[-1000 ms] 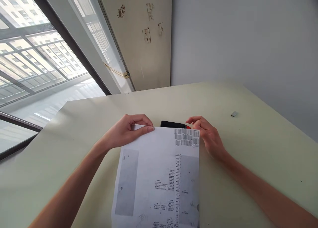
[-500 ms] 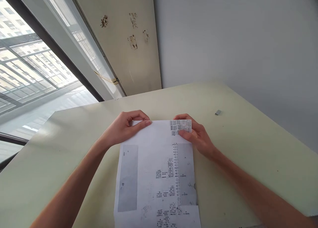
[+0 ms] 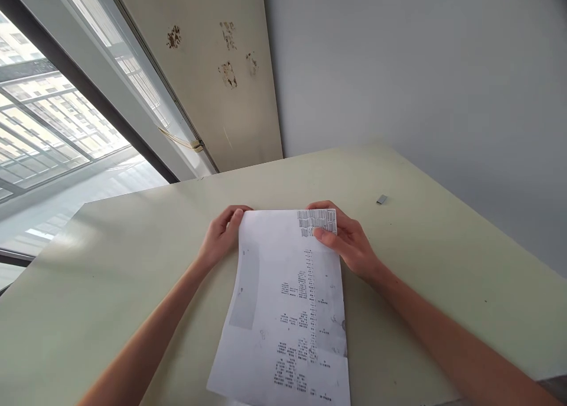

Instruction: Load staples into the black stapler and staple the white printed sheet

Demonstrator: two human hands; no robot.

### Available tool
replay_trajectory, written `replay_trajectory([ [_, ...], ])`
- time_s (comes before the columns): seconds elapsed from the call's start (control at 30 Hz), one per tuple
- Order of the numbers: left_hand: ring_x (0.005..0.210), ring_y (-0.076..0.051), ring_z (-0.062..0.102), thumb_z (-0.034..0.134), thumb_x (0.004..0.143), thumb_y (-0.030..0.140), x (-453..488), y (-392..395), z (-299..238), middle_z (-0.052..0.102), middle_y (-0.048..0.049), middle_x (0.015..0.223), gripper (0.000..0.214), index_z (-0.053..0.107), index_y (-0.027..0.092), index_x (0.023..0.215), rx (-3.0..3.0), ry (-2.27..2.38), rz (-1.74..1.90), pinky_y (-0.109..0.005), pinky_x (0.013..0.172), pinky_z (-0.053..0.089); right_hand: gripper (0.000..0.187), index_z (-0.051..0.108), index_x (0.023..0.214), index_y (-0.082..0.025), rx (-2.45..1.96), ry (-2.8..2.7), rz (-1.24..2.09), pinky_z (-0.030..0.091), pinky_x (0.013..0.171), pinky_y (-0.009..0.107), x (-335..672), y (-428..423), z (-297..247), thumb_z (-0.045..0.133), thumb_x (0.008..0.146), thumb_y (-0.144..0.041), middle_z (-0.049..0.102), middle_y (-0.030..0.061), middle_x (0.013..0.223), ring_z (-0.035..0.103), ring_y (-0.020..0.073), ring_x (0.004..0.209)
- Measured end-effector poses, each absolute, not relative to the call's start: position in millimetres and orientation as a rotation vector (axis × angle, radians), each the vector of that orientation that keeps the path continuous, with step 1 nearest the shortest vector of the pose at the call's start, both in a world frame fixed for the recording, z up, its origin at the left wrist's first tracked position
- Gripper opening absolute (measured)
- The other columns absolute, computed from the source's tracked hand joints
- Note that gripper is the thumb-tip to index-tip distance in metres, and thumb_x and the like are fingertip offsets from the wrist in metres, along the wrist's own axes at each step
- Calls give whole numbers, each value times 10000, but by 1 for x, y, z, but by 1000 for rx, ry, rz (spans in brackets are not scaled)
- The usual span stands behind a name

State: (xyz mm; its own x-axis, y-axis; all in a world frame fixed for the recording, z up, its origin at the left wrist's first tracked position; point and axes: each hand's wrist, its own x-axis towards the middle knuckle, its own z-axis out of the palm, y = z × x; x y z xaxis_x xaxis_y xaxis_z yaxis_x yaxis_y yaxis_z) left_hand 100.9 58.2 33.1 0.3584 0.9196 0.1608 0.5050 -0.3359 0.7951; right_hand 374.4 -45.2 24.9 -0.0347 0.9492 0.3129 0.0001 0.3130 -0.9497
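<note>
Our left hand (image 3: 222, 233) and right hand (image 3: 354, 246) are clamped on the two far corners of the printed paper (image 3: 274, 264), over the tabletop (image 3: 443, 258); a grey strip (image 3: 381, 199) lies beyond the right hand.

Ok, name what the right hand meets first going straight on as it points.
Likely the paper, held by the right hand at its barcoded corner; beyond, the way over the table looks free, though depth is unclear.

A pale greenish table (image 3: 443, 241) bears a small grey piece (image 3: 381, 199) toward its far right side.
</note>
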Motion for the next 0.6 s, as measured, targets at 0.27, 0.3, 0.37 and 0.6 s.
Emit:
replay_trajectory([
  [0.27, 1006, -231, 655, 422, 1050, 604, 99, 61, 14, 753, -63, 1106, 527, 735, 194, 1156, 1835, 1241, 816, -307, 866, 509, 114, 689, 947, -264, -930, -1347, 1045, 521, 792, 373, 378, -30, 18, 633, 974, -359, 588, 48, 1177, 613, 235, 1027],
  [0.3, 1000, -228, 658, 447, 1043, 591, 97, 63, 13, 752, -61, 1126, 498, 730, 201, 1170, 1799, 1238, 843, -301, 852, 515, 117, 692, 942, -264, -935, -1348, 1042, 518, 797, 373, 378, -28, 17, 631, 977, -357, 589, 46, 1183, 611, 233, 1028],
  [0.37, 920, -214, 666, 516, 1019, 558, 92, 67, 12, 755, -57, 1115, 440, 711, 212, 1209, 1710, 1226, 857, -281, 751, 520, 124, 695, 928, -265, -953, -1347, 1025, 512, 806, 372, 378, -26, 15, 632, 982, -356, 593, 40, 1181, 610, 230, 1027],
  [0.6, 769, -235, 678, 760, 781, 370, 81, 71, 8, 729, -30, 810, 281, 724, 176, 981, 1653, 1109, 728, -281, 614, 530, 115, 712, 1028, -286, -1006, -1364, 982, 507, 799, 361, 376, -23, 10, 625, 1009, -360, 613, 38, 1099, 617, 225, 1014],
])
